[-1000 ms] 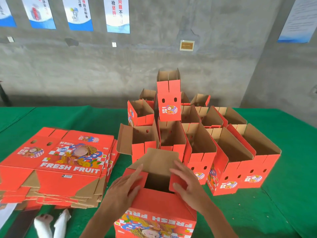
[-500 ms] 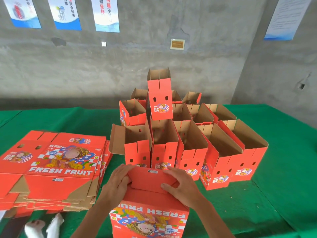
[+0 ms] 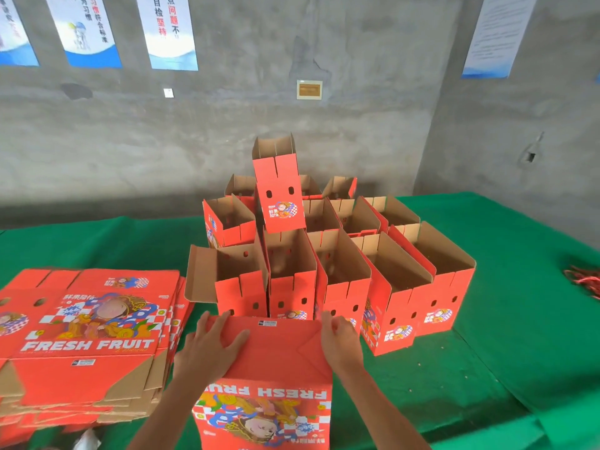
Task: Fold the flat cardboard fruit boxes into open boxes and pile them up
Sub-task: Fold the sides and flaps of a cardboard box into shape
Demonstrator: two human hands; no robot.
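Item: fruit box [image 3: 269, 349]. We are pressing its flaps flat, left hand [image 3: 207, 347] and right hand [image 3: 341, 342] both unclenched.

"FRESH FRUIT" in white capitals on top sheet of flat red printed cardboard stack [image 3: 87, 323], worktop's left edge. Same words, upside down to camera, on red cardboard box [image 3: 264, 391] at near edge. Chinese characters on blue-and-white wall posters [image 3: 170, 30]; small white barcode labels on cartons unreadable.
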